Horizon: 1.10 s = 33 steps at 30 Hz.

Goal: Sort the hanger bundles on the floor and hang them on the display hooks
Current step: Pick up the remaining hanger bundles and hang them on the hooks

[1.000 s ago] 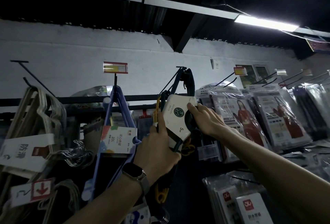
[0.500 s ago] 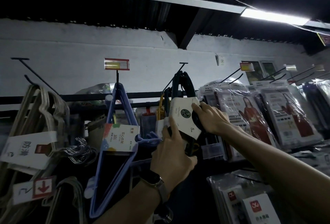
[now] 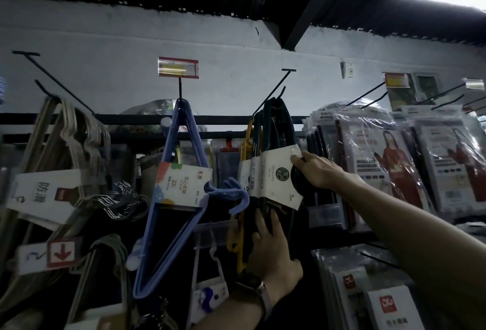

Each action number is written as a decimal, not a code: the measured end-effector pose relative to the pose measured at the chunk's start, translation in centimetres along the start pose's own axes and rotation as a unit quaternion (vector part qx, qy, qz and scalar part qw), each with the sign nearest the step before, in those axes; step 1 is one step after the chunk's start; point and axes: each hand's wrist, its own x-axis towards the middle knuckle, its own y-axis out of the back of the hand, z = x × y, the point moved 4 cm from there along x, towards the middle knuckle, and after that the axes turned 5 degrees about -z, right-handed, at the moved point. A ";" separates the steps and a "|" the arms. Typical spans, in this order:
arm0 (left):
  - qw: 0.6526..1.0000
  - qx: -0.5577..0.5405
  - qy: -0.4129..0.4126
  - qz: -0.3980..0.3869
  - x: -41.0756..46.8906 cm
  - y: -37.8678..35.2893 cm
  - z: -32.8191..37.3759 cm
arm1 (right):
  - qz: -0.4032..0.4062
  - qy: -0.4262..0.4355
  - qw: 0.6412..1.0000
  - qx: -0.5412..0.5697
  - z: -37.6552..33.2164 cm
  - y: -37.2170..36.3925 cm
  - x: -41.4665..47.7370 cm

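- Bundle of dark hangers (image 3: pixel 278 174) on its hook (image 3: pixel 273 89); we judge it nearly hung.
- Left hand (image 3: pixel 273 250) grips its lower end, right hand (image 3: pixel 319 171) grips its side.
- What remains to sort, we cannot tell.

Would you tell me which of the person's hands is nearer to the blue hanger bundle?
Left. The left hand holds the dark hanger bundle low down, just right of the blue hanger bundle; the right hand grips that bundle's far side, farther right.
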 end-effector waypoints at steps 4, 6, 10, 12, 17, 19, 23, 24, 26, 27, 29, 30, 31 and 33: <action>0.999 0.009 0.031 -0.009 1.7 -0.9 -1.0 | -0.040 -0.001 0.997 0.060 0.4 -1.5 2.3; 0.999 0.011 0.040 -0.015 2.1 -1.3 -1.5 | -0.050 0.006 0.997 0.064 0.4 -2.0 2.9; 0.998 0.015 0.046 -0.027 1.8 -1.2 -2.1 | -0.039 0.021 0.998 0.043 0.4 -2.3 3.3; 0.998 0.017 0.046 -0.043 1.2 -1.2 -2.0 | -0.035 0.022 0.999 0.016 0.8 -2.2 3.2; 0.997 0.051 0.034 -0.053 -0.4 -0.3 -1.5 | 0.002 0.025 1.000 -0.018 0.7 -1.1 0.6; 0.996 0.063 0.029 -0.059 -1.2 0.2 -1.4 | 0.009 0.026 0.999 -0.039 0.3 -0.9 -1.4; 0.996 0.061 0.004 -0.070 -3.7 1.3 -1.4 | 0.041 0.049 0.996 -0.061 -1.4 -0.5 -6.5; 0.996 0.061 -0.010 -0.072 -4.4 1.6 -1.5 | 0.055 0.053 0.995 -0.064 -2.0 -0.3 -8.1; 0.995 0.053 -0.042 -0.073 -6.0 2.5 -2.1 | 0.082 0.058 0.992 -0.082 -3.3 -0.1 -11.4; 0.995 0.043 -0.059 -0.070 -6.9 3.0 -2.5 | 0.091 0.058 0.990 -0.092 -4.1 -0.2 -13.3; 0.994 0.003 -0.087 -0.065 -8.7 4.1 -3.5 | 0.100 0.052 0.988 -0.106 -5.7 -0.8 -17.3; 0.993 -0.023 -0.096 -0.067 -9.7 4.5 -4.0 | 0.099 0.044 0.988 -0.112 -6.5 -1.3 -19.4; 0.991 -0.045 -0.104 -0.070 -10.9 4.8 -4.6 | 0.095 0.036 0.988 -0.117 -7.2 -1.9 -21.5; 0.987 -0.074 -0.122 -0.071 -13.4 5.0 -6.0 | 0.084 0.019 0.987 -0.135 -8.3 -3.8 -25.7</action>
